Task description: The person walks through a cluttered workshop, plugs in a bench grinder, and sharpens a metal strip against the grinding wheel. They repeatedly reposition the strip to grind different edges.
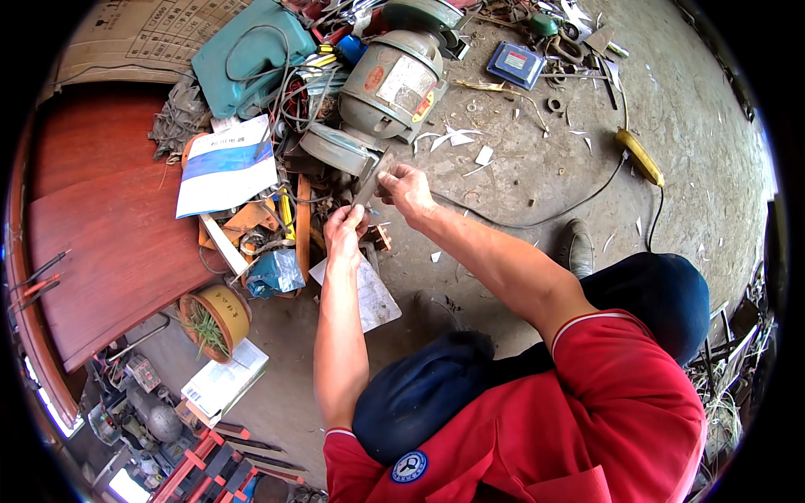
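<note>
A grey-green bench grinder (379,107) stands on the floor ahead of me, a guarded wheel at each end. Between my hands is a flat grey metal strip (367,189), its upper end close to the near wheel guard (337,149). Whether it touches the wheel I cannot tell. My left hand (345,230) pinches the strip's lower end. Higher up, the fingers of my right hand (406,192) close on its right side. Below my left hand a pale flat sheet (375,298) lies on the floor.
A reddish wooden table (109,226) fills the left. Papers (226,163), a teal plastic case (249,57) and a potted plant (220,318) crowd beside the grinder. A cable with a yellow switch box (641,157) crosses the floor at right. Beyond lies a blue box (516,64).
</note>
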Demonstrator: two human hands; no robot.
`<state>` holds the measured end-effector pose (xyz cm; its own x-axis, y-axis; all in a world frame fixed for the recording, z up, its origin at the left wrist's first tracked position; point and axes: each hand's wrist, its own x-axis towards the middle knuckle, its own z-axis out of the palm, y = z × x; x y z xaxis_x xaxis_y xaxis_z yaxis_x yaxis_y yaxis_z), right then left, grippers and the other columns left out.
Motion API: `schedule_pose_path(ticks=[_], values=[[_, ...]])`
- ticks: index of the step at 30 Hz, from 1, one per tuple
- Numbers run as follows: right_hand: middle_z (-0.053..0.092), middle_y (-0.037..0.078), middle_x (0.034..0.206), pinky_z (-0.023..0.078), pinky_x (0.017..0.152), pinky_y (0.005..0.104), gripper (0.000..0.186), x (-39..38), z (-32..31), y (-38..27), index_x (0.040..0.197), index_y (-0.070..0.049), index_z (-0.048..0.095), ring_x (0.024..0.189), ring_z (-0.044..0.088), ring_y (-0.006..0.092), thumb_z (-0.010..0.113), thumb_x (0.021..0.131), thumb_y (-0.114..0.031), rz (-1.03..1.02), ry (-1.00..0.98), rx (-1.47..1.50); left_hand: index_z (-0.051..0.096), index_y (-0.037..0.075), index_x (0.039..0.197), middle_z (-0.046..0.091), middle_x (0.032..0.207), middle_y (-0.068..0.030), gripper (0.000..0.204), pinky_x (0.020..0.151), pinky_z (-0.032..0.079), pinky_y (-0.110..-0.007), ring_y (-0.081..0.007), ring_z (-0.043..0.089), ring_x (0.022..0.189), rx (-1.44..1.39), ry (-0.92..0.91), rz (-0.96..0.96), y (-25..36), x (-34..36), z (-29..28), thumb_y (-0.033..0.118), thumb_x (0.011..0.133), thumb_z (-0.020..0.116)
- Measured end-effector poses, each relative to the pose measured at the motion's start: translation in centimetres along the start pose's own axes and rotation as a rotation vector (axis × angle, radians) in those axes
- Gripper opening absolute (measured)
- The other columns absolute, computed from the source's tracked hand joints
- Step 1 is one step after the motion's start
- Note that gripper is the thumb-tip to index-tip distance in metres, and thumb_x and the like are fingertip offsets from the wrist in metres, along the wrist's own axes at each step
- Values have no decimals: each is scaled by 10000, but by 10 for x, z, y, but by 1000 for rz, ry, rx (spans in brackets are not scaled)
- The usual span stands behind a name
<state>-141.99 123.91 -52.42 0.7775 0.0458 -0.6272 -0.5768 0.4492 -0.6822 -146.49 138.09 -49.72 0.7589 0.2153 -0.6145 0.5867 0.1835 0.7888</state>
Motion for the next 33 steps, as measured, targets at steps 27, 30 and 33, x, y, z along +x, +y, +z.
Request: schedule_pose_path(ticks=[27, 30, 33], values=[[605, 75, 662, 449, 512, 269, 164, -14, 8, 13, 771, 12, 589, 558, 553, 129, 592, 848, -132, 10, -59, -61, 579, 40, 836, 564, 684, 2, 129, 557, 394, -220, -84, 504, 584, -6, 27, -10, -12, -11, -24, 148, 826, 648], [613, 79, 691, 459, 519, 271, 156, -16, 9, 15, 786, 10, 591, 584, 580, 137, 585, 852, -131, 28, -70, -24, 588, 20, 853, 558, 689, 10, 144, 555, 381, -216, -71, 486, 589, 48, 31, 70, -15, -12, -27, 139, 817, 660], [620, 81, 726, 473, 529, 276, 144, -18, 6, 11, 822, 12, 586, 611, 604, 150, 576, 857, -128, 76, -32, 34, 609, -8, 856, 551, 687, 23, 151, 556, 365, -208, -51, 463, 607, 233, 61, 253, -17, -9, -23, 118, 802, 672]])
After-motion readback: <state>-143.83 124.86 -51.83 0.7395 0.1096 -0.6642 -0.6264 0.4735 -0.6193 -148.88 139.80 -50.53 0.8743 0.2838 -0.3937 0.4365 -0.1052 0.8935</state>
